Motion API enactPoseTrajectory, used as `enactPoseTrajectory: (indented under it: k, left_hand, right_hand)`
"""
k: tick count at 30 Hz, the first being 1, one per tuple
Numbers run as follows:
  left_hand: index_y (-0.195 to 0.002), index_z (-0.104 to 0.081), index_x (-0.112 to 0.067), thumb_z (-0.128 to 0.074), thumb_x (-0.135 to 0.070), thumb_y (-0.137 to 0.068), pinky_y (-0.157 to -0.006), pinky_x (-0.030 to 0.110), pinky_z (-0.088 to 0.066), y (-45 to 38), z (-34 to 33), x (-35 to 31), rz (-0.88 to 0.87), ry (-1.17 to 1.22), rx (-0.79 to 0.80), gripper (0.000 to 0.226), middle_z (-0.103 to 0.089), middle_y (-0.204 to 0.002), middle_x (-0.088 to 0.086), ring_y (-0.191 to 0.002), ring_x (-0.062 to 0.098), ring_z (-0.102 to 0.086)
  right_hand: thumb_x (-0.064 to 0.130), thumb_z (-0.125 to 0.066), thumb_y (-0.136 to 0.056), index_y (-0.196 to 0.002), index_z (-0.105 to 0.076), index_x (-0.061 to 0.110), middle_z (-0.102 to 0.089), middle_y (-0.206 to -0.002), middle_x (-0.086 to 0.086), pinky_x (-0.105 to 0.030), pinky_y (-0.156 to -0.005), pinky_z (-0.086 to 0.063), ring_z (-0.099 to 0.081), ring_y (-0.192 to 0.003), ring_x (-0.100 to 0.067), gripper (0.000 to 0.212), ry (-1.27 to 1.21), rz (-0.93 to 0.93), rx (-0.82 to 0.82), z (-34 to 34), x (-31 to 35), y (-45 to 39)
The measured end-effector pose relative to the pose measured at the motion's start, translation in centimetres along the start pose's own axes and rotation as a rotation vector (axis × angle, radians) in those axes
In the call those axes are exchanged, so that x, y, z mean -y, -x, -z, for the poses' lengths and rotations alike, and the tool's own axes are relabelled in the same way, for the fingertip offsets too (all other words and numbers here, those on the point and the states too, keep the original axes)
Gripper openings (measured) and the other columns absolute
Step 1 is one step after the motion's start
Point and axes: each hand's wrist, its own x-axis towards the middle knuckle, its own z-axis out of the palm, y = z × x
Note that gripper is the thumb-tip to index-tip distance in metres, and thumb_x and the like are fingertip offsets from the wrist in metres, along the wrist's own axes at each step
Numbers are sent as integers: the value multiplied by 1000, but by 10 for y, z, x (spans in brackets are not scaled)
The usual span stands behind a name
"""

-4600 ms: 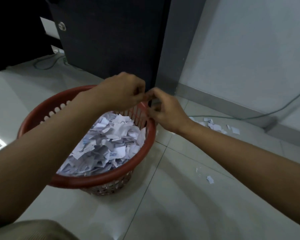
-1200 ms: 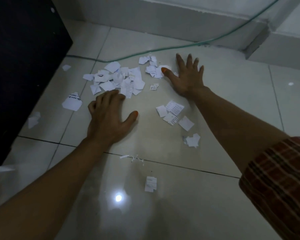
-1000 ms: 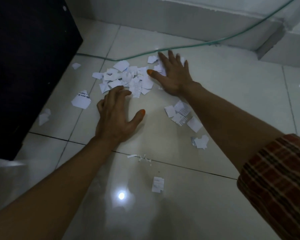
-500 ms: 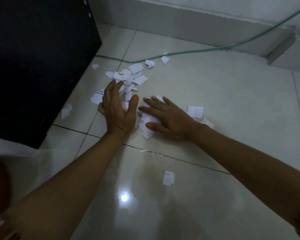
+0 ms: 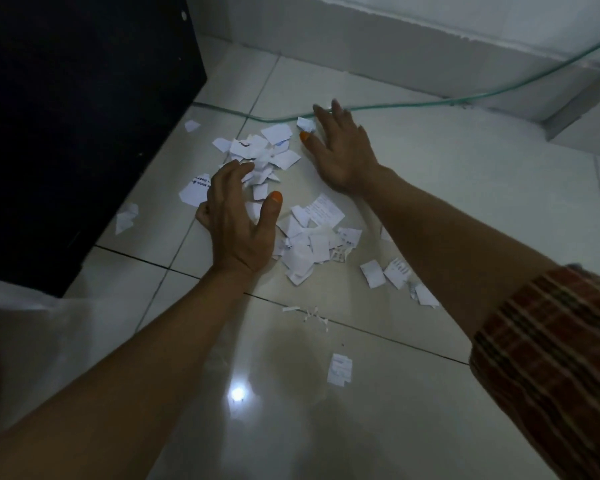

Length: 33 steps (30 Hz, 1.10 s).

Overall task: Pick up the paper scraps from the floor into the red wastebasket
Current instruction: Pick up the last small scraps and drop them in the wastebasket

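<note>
Glossy white floor tiles (image 5: pixel 430 188) carry torn paper scraps (image 5: pixel 305 247) beside a black cabinet (image 5: pixel 70 116) and a green cable (image 5: pixel 413 105) along the wall. A person's left hand (image 5: pixel 238 220) rests with fingers spread and bent among the scraps, holding none. The right hand (image 5: pixel 342 150) lies flat, fingers straight, just beside the far scraps. No wastebasket is in view.
</note>
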Motion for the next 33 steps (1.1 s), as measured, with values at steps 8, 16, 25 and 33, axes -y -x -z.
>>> enactPoseTrajectory:
  k: [8, 16, 25, 33]
  left_hand:
    - [-125, -53, 3, -43, -47, -88, -101, 48, -40, 1, 6, -8, 12, 56, -14, 63, -52, -125, 19, -119, 31, -49]
    - [-122, -53, -7, -45, -34, -90, -100, 42, -42, -8, 31, 2, -3, -28, -29, 43, -48, -126, 10, -117, 22, -48]
    - [-153, -15, -17, -36, -67, -89, -118, 45, -5, -84, 46, 45, 118, -565, 373, 85, 0, -162, 10, -149, 27, 2]
    - [-155, -1, -21, -25, -82, -79, -119, 46, 4, -113, 20, 45, 133, -540, 568, 100, 1, -163, 7, -149, 24, 5]
  right_hand:
    - [56, -16, -100, -151, -25, 34, -11, -162, -3, -64, -114, 1, -6, -149, -28, 56, 146, 290, 156, -16, 29, 23]
    - [54, -14, -100, -148, -32, 35, -22, -159, -3, -61, -116, -6, -16, -148, -23, 55, 69, 527, 221, -13, 26, 126]
    - [55, -38, -91, -142, -41, 16, -40, -146, -7, -39, -112, -34, -39, -133, -15, 64, -604, 103, -116, -6, 20, 118]
    - [60, -41, -89, -142, -39, 13, -37, -145, -9, -44, -108, -38, -39, -129, -14, 71, -519, 160, -128, -15, 12, 114]
